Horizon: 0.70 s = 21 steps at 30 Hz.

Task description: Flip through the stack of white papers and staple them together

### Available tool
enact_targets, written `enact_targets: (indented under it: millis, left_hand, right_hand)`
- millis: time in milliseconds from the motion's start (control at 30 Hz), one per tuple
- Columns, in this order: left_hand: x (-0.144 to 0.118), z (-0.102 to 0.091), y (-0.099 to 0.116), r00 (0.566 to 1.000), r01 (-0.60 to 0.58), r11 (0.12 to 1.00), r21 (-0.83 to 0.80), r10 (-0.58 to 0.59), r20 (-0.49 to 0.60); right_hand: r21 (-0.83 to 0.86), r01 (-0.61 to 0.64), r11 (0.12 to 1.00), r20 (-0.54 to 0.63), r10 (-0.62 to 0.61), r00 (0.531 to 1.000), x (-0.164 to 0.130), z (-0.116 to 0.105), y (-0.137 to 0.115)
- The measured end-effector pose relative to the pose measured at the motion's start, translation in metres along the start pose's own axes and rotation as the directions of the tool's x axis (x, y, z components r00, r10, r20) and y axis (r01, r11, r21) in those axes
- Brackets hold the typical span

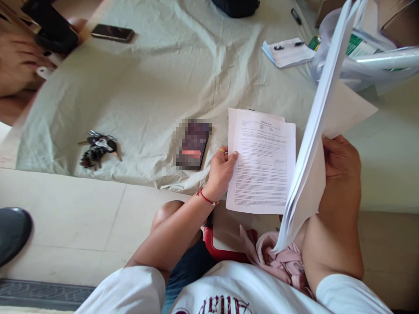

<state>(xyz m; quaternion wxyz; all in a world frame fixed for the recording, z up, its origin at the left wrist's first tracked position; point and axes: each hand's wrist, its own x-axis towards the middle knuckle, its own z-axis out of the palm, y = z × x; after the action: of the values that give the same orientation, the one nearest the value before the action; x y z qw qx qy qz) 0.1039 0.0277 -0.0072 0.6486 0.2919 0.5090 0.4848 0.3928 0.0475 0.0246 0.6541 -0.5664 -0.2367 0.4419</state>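
My left hand (222, 171) grips the left edge of some printed sheets (262, 170), thumb on top and fingers underneath. The top page carries dense lines of text too small to read. My right hand (342, 158) is closed on the right side of a stack of white papers (316, 131), which stands up on edge, tilted, just right of the printed page. Part of that hand is hidden behind the stack. A phone (193, 146) with a blurred screen lies on the cloth, left of my left hand.
A bunch of keys (100, 148) and another phone (113, 32) rest on the pale cloth (157, 87). A notepad (288, 53), a marker (296, 16) and a plastic bag (327, 35) are at the upper right. Another person's hand (19, 61) is at the left. A black bag (236, 5) sits at the back.
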Motion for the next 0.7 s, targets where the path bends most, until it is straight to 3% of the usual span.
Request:
enact_targets:
  millis: [700]
  left_hand:
    - [0.0011, -0.0019, -0.0023, 1.0, -0.004, 1.0, 0.007, 0.005, -0.014]
  right_hand:
    - [-0.005, 0.006, 1.0, 0.032, -0.005, 0.999, 0.0041, -0.0019, 0.0066]
